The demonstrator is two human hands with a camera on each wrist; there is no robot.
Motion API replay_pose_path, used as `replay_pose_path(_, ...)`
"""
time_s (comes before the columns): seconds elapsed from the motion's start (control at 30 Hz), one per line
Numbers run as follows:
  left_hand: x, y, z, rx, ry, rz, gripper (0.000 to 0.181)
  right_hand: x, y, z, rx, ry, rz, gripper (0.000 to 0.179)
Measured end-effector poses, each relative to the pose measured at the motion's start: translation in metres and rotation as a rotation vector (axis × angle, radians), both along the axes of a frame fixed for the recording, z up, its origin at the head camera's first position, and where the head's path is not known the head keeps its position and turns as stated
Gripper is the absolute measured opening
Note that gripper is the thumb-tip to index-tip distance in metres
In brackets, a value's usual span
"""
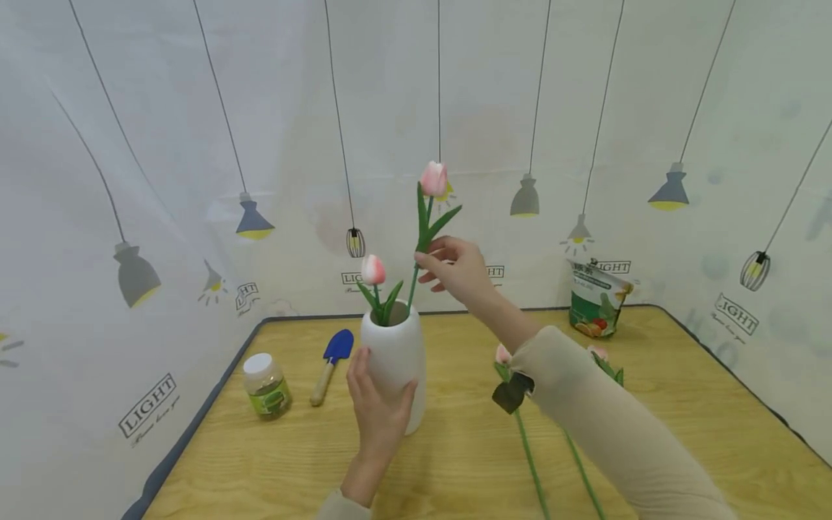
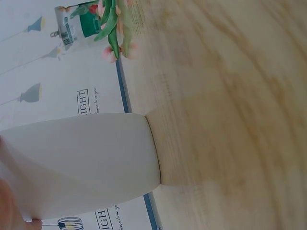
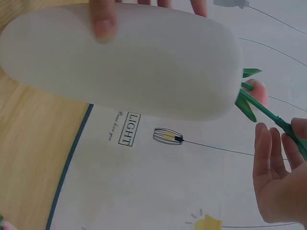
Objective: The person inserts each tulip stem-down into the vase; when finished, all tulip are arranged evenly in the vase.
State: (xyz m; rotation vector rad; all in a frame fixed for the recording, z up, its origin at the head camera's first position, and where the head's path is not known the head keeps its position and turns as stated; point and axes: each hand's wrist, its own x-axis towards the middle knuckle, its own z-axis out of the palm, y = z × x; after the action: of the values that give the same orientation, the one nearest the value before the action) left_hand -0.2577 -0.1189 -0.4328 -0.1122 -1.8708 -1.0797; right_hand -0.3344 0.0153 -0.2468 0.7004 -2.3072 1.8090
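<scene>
A white vase (image 1: 393, 368) stands on the wooden table, and my left hand (image 1: 378, 408) grips its side, thumb on the right and fingers on the left. One pink-and-white tulip (image 1: 373, 270) with green leaves stands in the vase, its head above the mouth. Above the rim, my right hand (image 1: 458, 267) pinches the green stem of a second tulip (image 1: 433, 179) between thumb and fingers. That stem's lower end dips into the vase mouth at the right side of the rim. In the right wrist view the stem (image 3: 259, 106) enters the vase beside the first flower.
Two more tulips lie on the table at right, one stem (image 1: 529, 455) showing beside the right sleeve (image 1: 604, 412). A lidded jar (image 1: 268, 393) and a blue trowel (image 1: 334, 354) are at left. A green-and-white pouch (image 1: 596, 300) stands at the back right.
</scene>
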Motion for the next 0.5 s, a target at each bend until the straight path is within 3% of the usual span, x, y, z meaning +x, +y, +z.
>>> replay_pose_path(0.23, -0.001, -0.001, -0.001, -0.027, 0.009, 0.008, 0.091, 0.006, -0.01, -0.038, 0.125, -0.066, -0.011, 0.021)
replay_pose_path(0.5, -0.001, -0.001, -0.001, -0.04, 0.014, 0.009, 0.091, 0.01, -0.016, -0.05, 0.167, -0.088, -0.024, 0.023)
